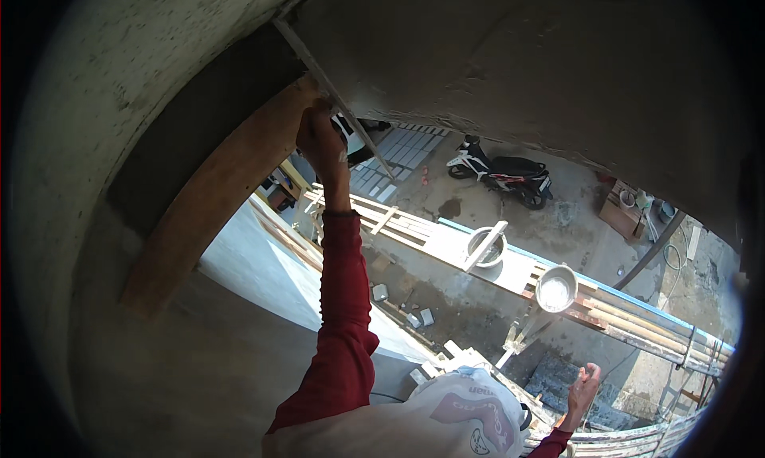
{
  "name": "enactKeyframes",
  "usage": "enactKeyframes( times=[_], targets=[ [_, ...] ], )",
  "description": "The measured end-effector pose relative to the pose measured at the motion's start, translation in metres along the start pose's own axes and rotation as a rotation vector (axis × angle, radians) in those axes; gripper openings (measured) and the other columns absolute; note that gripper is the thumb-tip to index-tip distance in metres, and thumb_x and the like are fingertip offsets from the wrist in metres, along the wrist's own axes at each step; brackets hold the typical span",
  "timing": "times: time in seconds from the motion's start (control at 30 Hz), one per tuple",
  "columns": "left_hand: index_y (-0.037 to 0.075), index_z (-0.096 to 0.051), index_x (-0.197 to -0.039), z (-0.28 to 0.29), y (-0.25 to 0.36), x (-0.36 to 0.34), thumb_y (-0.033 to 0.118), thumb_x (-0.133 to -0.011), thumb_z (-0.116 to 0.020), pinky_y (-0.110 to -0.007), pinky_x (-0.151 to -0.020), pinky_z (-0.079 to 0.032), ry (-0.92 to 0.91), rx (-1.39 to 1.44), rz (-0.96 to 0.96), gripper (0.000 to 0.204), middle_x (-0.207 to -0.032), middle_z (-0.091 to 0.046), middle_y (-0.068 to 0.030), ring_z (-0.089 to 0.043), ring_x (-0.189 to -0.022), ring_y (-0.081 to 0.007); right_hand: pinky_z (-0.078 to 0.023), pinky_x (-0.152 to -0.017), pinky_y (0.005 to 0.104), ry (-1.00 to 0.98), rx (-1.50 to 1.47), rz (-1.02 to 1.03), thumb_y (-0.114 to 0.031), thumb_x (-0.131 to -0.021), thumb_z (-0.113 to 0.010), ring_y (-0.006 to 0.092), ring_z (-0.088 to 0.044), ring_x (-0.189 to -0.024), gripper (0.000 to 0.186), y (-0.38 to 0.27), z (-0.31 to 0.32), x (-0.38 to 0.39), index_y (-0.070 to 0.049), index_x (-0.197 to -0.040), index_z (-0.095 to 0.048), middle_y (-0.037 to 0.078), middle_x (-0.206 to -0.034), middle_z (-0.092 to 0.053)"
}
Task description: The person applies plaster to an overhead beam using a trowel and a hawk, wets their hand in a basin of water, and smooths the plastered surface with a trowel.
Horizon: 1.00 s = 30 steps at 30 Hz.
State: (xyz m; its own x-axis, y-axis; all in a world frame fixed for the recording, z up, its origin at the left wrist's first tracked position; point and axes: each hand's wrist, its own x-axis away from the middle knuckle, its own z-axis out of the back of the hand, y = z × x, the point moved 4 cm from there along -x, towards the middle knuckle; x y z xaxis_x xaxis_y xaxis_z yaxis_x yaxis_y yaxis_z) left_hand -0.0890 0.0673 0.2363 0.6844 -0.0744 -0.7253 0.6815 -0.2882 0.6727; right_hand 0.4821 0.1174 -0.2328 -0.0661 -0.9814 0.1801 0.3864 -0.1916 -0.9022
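Observation:
My left hand (320,145) is raised, its fingers closed at the end of a long brown wooden board (227,171). The board looks curved in this view and lies along a grey plastered surface (183,115). A thin straight strip (319,72) slants past just beyond my knuckles, against the edge of the plaster; I cannot tell whether my fingers touch it. Low at the right, my right hand (584,392) is held out with its fingers partly bent and apart, nothing visible in it.
Below runs a plank scaffold (406,223) bearing a bucket (488,249) with a wooden piece across it and another bucket (556,289) with pale contents. On the ground stand a motorcycle (506,170) and a wooden box (621,209). A dark plastered overhang (542,76) spans above.

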Motion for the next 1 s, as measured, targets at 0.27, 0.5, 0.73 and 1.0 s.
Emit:
enactKeyframes(
  times=[0.27,0.5,0.73,1.0],
  targets=[
    [0.012,-0.057,-0.086,-0.016,-0.069,-0.070,0.031,-0.093,-0.048,-0.020,-0.038,-0.025,-0.181,0.144,0.179,0.022,-0.059,-0.044,0.0058,-0.035,-0.042,-0.0019,-0.035,-0.052,0.0313,0.002,0.090,0.077,-0.013,-0.089,-0.055,0.0130,-0.044,-0.052,0.020,0.020,-0.013,0.005,-0.005,-0.106,-0.051,0.003,-0.055,-0.044],
    [0.011,-0.052,-0.069,-0.034,-0.010,-0.010,0.027,-0.089,-0.053,-0.021,-0.035,-0.019,-0.169,0.111,0.247,0.027,-0.050,-0.035,0.0058,-0.027,-0.036,-0.0033,-0.042,-0.054,0.0357,0.019,0.188,0.151,-0.012,-0.087,-0.056,0.0191,-0.051,-0.052,0.020,0.025,0.000,0.000,-0.005,-0.105,-0.051,0.008,-0.056,-0.049],
    [0.004,-0.055,-0.067,-0.126,0.138,0.153,0.026,-0.091,-0.054,-0.024,-0.045,-0.026,-0.355,0.173,0.162,0.033,-0.048,-0.035,0.0049,-0.031,-0.045,-0.0026,-0.043,-0.055,0.0367,-0.037,0.169,0.165,-0.012,-0.086,-0.060,0.0231,-0.056,-0.054,0.022,0.021,0.007,-0.018,-0.008,-0.105,-0.051,0.008,-0.057,-0.053],
    [0.003,-0.053,-0.074,-0.200,0.277,0.317,0.023,-0.086,-0.063,-0.029,-0.046,-0.034,-0.516,0.214,-0.185,0.026,-0.053,-0.049,-0.0045,-0.047,-0.047,-0.0112,-0.041,-0.052,0.0315,0.064,0.086,0.222,-0.013,-0.088,-0.058,0.0156,-0.049,-0.050,0.023,-0.004,0.043,-0.007,-0.004,-0.108,-0.052,0.006,-0.055,-0.050]
  ],
)
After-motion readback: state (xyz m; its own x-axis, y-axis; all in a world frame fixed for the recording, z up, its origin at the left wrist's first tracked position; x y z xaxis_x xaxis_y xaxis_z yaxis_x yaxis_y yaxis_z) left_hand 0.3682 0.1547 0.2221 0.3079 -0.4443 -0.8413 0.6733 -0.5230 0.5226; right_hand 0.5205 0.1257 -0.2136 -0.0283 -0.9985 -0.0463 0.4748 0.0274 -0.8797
